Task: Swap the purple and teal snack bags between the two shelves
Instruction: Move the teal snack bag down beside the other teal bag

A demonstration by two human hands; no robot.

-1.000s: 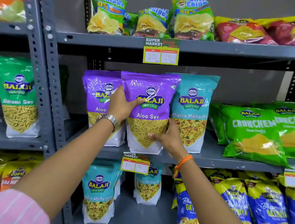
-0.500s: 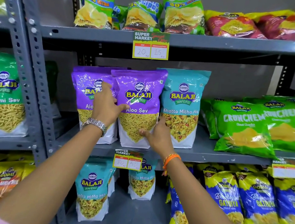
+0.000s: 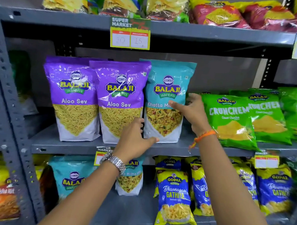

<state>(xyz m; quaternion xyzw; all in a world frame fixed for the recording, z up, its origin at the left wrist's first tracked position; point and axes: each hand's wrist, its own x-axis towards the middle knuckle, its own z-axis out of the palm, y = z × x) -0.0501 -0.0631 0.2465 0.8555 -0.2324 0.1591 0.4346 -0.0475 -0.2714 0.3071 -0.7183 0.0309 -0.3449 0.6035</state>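
Here, the left hand (image 3: 134, 140) and right hand (image 3: 193, 112) clasp the upright teal plastic snack bag (image 3: 166, 88) standing between them.

Glossy plastic purple bag (image 3: 120, 99) (crinkled, glare-streaked), matt grey metal shelf (image 3: 69, 145), paper price tag (image 3: 130, 33), shiny metal watch (image 3: 114, 161)

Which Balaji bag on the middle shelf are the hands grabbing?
The teal Khatta Mitha bag, rightmost of the three. The left hand holds its bottom corner, the right hand its side; both purple Aloo Sev bags stand left of it.
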